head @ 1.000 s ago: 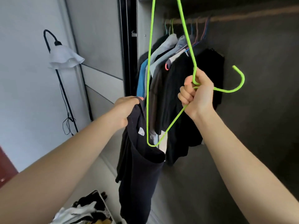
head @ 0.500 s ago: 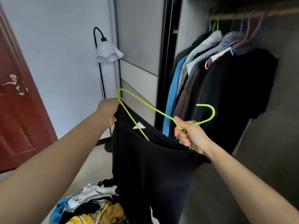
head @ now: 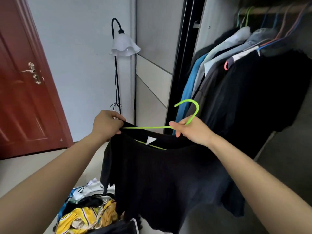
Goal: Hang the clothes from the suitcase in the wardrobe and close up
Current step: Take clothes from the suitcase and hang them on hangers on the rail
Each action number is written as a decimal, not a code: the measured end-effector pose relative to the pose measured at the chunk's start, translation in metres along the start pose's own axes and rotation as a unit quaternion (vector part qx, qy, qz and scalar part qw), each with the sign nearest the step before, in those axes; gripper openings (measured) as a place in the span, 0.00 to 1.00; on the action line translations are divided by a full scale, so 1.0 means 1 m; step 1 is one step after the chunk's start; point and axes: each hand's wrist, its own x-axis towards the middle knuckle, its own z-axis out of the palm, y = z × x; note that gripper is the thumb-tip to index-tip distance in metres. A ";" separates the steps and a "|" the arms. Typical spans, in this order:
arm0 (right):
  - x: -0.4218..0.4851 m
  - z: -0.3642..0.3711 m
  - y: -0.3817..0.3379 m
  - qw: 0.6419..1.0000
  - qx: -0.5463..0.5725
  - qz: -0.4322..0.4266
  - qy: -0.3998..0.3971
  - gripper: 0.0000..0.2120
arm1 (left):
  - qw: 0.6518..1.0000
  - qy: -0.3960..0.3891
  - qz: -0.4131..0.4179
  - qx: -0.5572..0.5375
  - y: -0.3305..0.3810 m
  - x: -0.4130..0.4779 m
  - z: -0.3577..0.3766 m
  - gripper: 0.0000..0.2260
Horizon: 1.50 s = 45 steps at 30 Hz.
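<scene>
A black T-shirt (head: 162, 179) with a white neck label hangs in front of me. My left hand (head: 106, 124) grips its left shoulder. My right hand (head: 190, 130) is closed on the neck of a lime-green hanger (head: 189, 105), whose hook points up. One arm of the hanger runs across to my left hand, and its lower bar shows inside the collar. The open wardrobe (head: 200, 39) on the right holds several hung garments (head: 239, 78) on a rail. At the bottom lies a pile of clothes (head: 87, 210) in the suitcase.
A black floor lamp (head: 124, 44) with a white shade stands against the wall behind my left hand. A red-brown door (head: 23, 92) with a metal handle is on the left. The wardrobe's dark sliding-door frame (head: 179, 78) stands just behind the hanger.
The hanger has come down from held high and upright to lying level inside the shirt's collar. My view has swung left and down, bringing the door and clothes pile into sight.
</scene>
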 end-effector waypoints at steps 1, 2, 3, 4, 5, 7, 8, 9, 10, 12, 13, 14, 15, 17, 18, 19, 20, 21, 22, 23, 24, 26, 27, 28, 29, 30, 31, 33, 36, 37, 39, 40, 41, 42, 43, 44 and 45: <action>0.001 0.006 -0.002 0.999 -0.021 0.000 -0.035 0.23 | 1.000 -0.010 0.000 0.007 0.001 -0.005 0.003 0.11; 0.001 0.011 -0.005 0.997 -0.046 -0.005 -0.070 0.22 | 0.999 -0.027 -0.002 0.020 0.001 -0.008 0.006 0.11; 0.002 0.013 -0.007 0.994 -0.057 -0.011 -0.088 0.21 | 0.998 -0.045 -0.003 0.039 0.000 -0.013 0.009 0.11; 0.006 0.013 -0.008 0.995 -0.046 -0.009 -0.088 0.20 | 0.997 -0.058 -0.004 0.058 -0.002 -0.017 0.012 0.10; 0.010 0.010 -0.007 0.997 -0.020 -0.005 -0.077 0.18 | 0.995 -0.065 -0.008 0.069 -0.004 -0.020 0.014 0.10; 0.014 0.006 -0.010 0.996 -0.019 -0.006 -0.085 0.14 | 0.994 -0.078 -0.021 0.073 -0.009 -0.026 0.013 0.08; 0.014 0.006 -0.010 0.994 -0.040 -0.008 -0.103 0.13 | 0.993 -0.093 -0.023 0.067 -0.010 -0.028 0.013 0.06; 0.012 0.008 -0.010 0.993 -0.041 -0.013 -0.111 0.11 | 0.993 -0.107 -0.021 0.054 -0.009 -0.030 0.012 0.05; 0.011 0.008 -0.011 0.994 -0.016 -0.012 -0.108 0.09 | 0.992 -0.115 -0.010 0.043 -0.007 -0.032 0.011 0.04; 0.011 0.004 -0.014 0.995 0.060 0.001 -0.084 0.05 | 0.993 -0.097 0.058 0.045 -0.004 -0.035 0.009 0.04; 0.012 0.002 -0.015 0.994 0.087 0.008 -0.070 0.05 | 0.988 -0.086 0.103 0.077 -0.004 -0.038 0.008 0.03; 0.012 -0.001 -0.017 0.993 0.102 0.011 -0.057 0.05 | 0.978 -0.086 0.143 0.125 -0.006 -0.038 0.007 0.05; 0.013 -0.003 -0.019 0.992 0.114 0.012 -0.048 0.05 | 0.965 -0.091 0.175 0.173 -0.009 -0.039 0.008 0.07; 0.014 -0.004 -0.022 0.992 0.118 0.003 -0.042 0.07 | 0.946 -0.084 0.202 0.240 -0.015 -0.039 0.013 0.07; 0.015 -0.004 -0.023 0.993 0.114 -0.004 -0.042 0.09 | 0.949 -0.067 0.197 0.237 -0.016 -0.039 0.016 0.11; 0.015 -0.003 -0.025 0.993 0.112 -0.014 -0.040 0.10 | 0.956 -0.046 0.195 0.214 -0.017 -0.037 0.019 0.17; 0.014 -0.003 -0.026 0.993 0.107 -0.030 -0.032 0.09 | 0.963 -0.024 0.189 0.190 -0.015 -0.035 0.022 0.20; 0.013 -0.002 -0.027 0.993 0.102 -0.055 -0.027 0.07 | 0.966 -0.003 0.190 0.176 -0.014 -0.034 0.023 0.22; 0.012 -0.002 -0.026 0.992 0.096 -0.082 -0.022 0.05 | 0.968 0.013 0.181 0.175 -0.013 -0.032 0.022 0.22; 0.010 -0.003 -0.025 0.991 0.085 -0.104 -0.021 0.02 | 0.968 0.023 0.177 0.174 -0.014 -0.028 0.020 0.22; 0.008 -0.006 -0.019 0.991 0.063 -0.113 -0.019 0.02 | 0.971 0.029 0.168 0.169 -0.016 -0.024 0.017 0.22; 0.004 -0.016 0.005 0.996 0.038 -0.077 -0.015 0.12 | 0.975 0.054 0.146 0.161 -0.023 -0.014 0.005 0.22; -0.001 -0.021 0.021 0.997 0.055 -0.045 -0.012 0.14 | 0.976 0.069 0.139 0.154 -0.028 -0.009 -0.001 0.23; -0.005 -0.024 0.038 0.997 0.070 -0.018 -0.003 0.13 | 0.976 0.082 0.133 0.150 -0.032 -0.005 -0.009 0.23; -0.010 -0.025 0.051 0.997 0.075 0.002 0.017 0.10 | 0.976 0.093 0.133 0.144 -0.037 -0.001 -0.015 0.22; -0.014 -0.024 0.063 0.997 0.061 0.017 0.045 0.06 | 0.976 0.098 0.133 0.138 -0.040 0.002 -0.021 0.22; -0.016 -0.023 0.071 0.996 0.050 0.029 0.069 0.04 | 0.976 0.102 0.139 0.135 -0.041 0.005 -0.025 0.22; -0.018 -0.019 0.074 0.995 0.028 0.038 0.088 0.05 | 0.974 0.103 0.159 0.127 -0.040 0.010 -0.031 0.22; -0.018 -0.018 0.075 0.990 -0.006 0.041 0.137 0.04 | 0.970 0.119 0.176 0.120 -0.035 0.016 -0.042 0.19; -0.017 -0.018 0.079 0.986 -0.019 0.056 0.153 0.06 | 0.969 0.123 0.180 0.116 -0.035 0.018 -0.046 0.19; -0.015 -0.014 0.087 0.982 -0.044 0.098 0.153 0.09 | 0.970 0.125 0.178 0.113 -0.038 0.020 -0.053 0.20; -0.012 -0.011 0.087 0.981 -0.058 0.121 0.138 0.08 | 0.970 0.125 0.173 0.116 -0.040 0.020 -0.055 0.20; -0.009 -0.008 0.085 0.980 -0.077 0.132 0.126 0.06 | 0.970 0.124 0.169 0.120 -0.041 0.020 -0.055 0.19; -0.007 -0.006 0.079 0.980 -0.092 0.123 0.127 0.04 | 0.971 0.120 0.166 0.121 -0.042 0.020 -0.055 0.18; -0.004 -0.004 0.069 0.980 -0.094 0.102 0.142 0.09 | 0.972 0.120 0.165 0.120 -0.041 0.019 -0.055 0.18; -0.002 -0.002 0.056 0.982 -0.082 0.070 0.154 0.17 | 0.972 0.118 0.163 0.119 -0.040 0.020 -0.056 0.18; -0.001 0.001 0.039 0.984 -0.070 0.035 0.162 0.23 | 0.972 0.116 0.164 0.119 -0.038 0.020 -0.055 0.19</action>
